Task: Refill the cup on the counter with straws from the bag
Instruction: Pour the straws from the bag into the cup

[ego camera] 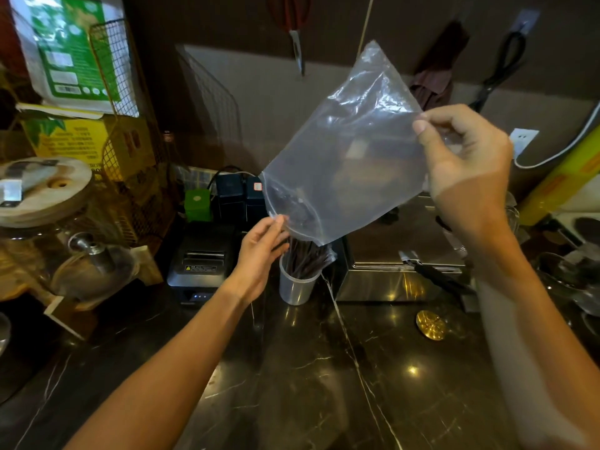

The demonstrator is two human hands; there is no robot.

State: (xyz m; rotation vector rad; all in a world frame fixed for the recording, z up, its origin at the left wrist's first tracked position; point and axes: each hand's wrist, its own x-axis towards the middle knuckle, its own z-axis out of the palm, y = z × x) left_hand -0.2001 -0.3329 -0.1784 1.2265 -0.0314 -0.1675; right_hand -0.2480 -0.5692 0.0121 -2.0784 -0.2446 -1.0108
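Observation:
A clear plastic bag (347, 164) hangs tilted above the counter, its open mouth pointing down and left. My right hand (467, 151) pinches the bag's upper right corner. My left hand (263, 251) holds the lower edge of the bag's mouth with its fingertips. Directly under the mouth stands a translucent plastic cup (296, 287) on the dark marble counter (324, 368). Dark straws (306, 256) stand bunched in the cup, their tops reaching into the bag's mouth. The rest of the bag looks nearly empty.
A black receipt printer (201, 258) sits left of the cup, a shiny steel box (399, 274) right of it. A gold disc (431, 324) lies on the counter. Glass jars with wooden lids and a wire rack crowd the left; glassware stands at far right.

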